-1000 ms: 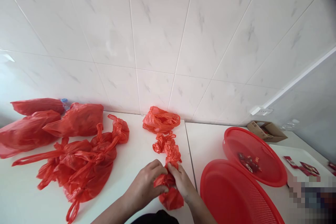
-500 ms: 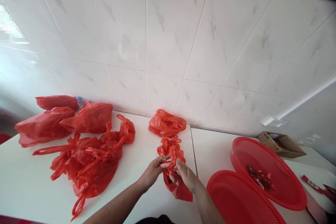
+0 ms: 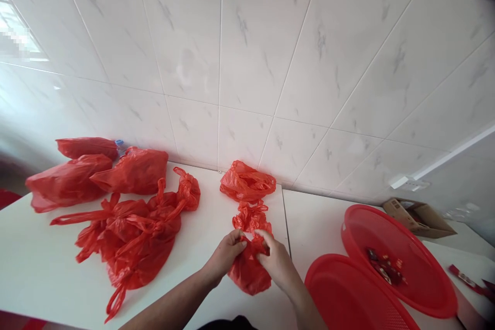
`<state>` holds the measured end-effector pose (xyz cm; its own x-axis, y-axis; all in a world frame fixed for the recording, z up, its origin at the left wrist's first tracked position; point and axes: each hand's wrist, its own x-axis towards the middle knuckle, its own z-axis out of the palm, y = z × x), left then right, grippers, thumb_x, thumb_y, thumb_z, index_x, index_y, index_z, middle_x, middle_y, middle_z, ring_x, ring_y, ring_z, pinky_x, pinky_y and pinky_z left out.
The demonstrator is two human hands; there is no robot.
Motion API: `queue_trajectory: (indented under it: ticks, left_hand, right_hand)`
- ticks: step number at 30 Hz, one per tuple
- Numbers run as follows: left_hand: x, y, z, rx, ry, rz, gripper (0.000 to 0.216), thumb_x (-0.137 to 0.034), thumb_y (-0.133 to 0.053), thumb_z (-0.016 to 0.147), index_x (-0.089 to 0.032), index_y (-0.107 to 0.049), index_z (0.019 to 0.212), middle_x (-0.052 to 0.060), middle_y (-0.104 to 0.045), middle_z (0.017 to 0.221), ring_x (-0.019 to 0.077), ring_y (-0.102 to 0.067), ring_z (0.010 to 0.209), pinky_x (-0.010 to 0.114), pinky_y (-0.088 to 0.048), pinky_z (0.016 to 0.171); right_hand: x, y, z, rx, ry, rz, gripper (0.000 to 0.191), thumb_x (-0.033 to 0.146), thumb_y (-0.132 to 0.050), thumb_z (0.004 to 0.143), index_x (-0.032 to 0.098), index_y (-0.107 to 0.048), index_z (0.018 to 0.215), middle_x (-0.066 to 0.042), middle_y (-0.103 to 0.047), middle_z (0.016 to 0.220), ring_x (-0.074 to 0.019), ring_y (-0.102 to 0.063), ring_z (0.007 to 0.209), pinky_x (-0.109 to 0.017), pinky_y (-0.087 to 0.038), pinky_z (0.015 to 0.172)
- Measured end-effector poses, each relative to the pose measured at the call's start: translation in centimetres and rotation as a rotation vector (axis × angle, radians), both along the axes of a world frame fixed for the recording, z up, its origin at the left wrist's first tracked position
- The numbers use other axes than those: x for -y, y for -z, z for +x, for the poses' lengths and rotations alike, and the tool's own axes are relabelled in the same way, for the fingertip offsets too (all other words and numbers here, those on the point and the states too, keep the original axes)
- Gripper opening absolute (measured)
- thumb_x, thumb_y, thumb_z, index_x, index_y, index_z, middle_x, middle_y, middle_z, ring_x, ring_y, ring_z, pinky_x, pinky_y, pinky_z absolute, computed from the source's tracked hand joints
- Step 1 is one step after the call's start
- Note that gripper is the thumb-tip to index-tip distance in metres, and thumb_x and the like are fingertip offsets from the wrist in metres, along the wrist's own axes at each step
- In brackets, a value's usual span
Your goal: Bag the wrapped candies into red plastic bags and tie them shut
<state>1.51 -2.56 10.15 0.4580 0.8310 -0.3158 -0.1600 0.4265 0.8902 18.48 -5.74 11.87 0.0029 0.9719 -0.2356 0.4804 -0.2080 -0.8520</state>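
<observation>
The thin red plastic bag [image 3: 249,276] between the left hand [image 3: 224,258] and right hand [image 3: 279,265] hid its contents. The view's bottom edge cut off the nearer round red plastic basket [image 3: 344,296]. 1 blue-capped clear bottle [image 3: 120,147] was mostly hidden; print on small dark-red packets [image 3: 393,274] was unreadable.

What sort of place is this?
Probably an indoor packing room, though I can't be sure. Knotted red bags lie piled on a white table, the person's left hand and right hand are on another bag, and a red basket holds small packets.
</observation>
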Motion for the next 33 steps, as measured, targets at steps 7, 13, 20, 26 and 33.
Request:
queue_trajectory:
  ticks: [7, 13, 20, 26, 33]
  left_hand:
    - [0.2, -0.2, 0.1, -0.135, 0.011, 0.133, 0.010, -0.027, -0.056, 0.078, -0.020, -0.049, 0.076, -0.004, -0.057, 0.066, 0.0125, -0.052, 0.061, 0.026, -0.040, 0.061]
    - [0.3, -0.4, -0.2, -0.189, 0.029, 0.210, 0.006, -0.025, -0.054, 0.078, -0.019, -0.053, 0.075, -0.004, -0.056, 0.069, 0.0125, -0.050, 0.065, 0.025, -0.040, 0.065]
    - [0.3, -0.4, -0.7, -0.285, 0.012, 0.279, 0.007, -0.026, -0.052, 0.077, -0.019, -0.053, 0.074, -0.003, -0.055, 0.067, 0.0134, -0.049, 0.064, 0.026, -0.040, 0.064]
    - [-1.0, 3.9, -4.1, -0.587, -0.112, 0.402, 0.007, -0.026, -0.053, 0.070, -0.021, -0.058, 0.072, 0.000, -0.062, 0.079, 0.0187, -0.055, 0.081, 0.029, -0.041, 0.077]
    - [-1.2, 9.1, -7.7, -0.686, -0.169, 0.253, 0.018, -0.036, -0.054, 0.068, -0.021, -0.048, 0.059, -0.006, -0.039, 0.055, 0.0139, -0.040, 0.058, 0.027, -0.030, 0.059]
  right_hand:
    - [0.0, 1.5, -1.1, 0.028, 0.254, 0.094, 0.019, 0.024, -0.050, 0.079, 0.030, -0.068, 0.083, -0.001, -0.071, 0.080, -0.0210, -0.062, 0.073, -0.034, -0.041, 0.068]
    - [0.2, 1.2, -0.9, -0.402, 0.233, -0.009, 0.032, 0.015, -0.053, 0.070, 0.024, -0.072, 0.094, -0.003, -0.071, 0.106, -0.0220, -0.061, 0.099, -0.035, -0.043, 0.090]
    - [0.9, 1.0, -0.2, -0.858, 0.244, -0.071, 0.030, 0.034, -0.071, 0.069, 0.018, -0.068, 0.095, -0.003, -0.069, 0.085, -0.0156, -0.060, 0.075, -0.030, -0.046, 0.074]
    - [0.9, 6.6, 2.7, -0.788, 0.543, -0.058, 0.037, 0.040, -0.078, 0.061, 0.020, -0.069, 0.091, -0.002, -0.067, 0.081, -0.0144, -0.059, 0.068, -0.031, -0.051, 0.069]
    - [2.4, 12.8, 6.0, -0.760, 0.807, -0.034, 0.038, 0.037, -0.080, 0.053, 0.025, -0.068, 0.088, 0.000, -0.064, 0.076, -0.0157, -0.059, 0.062, -0.034, -0.056, 0.061]
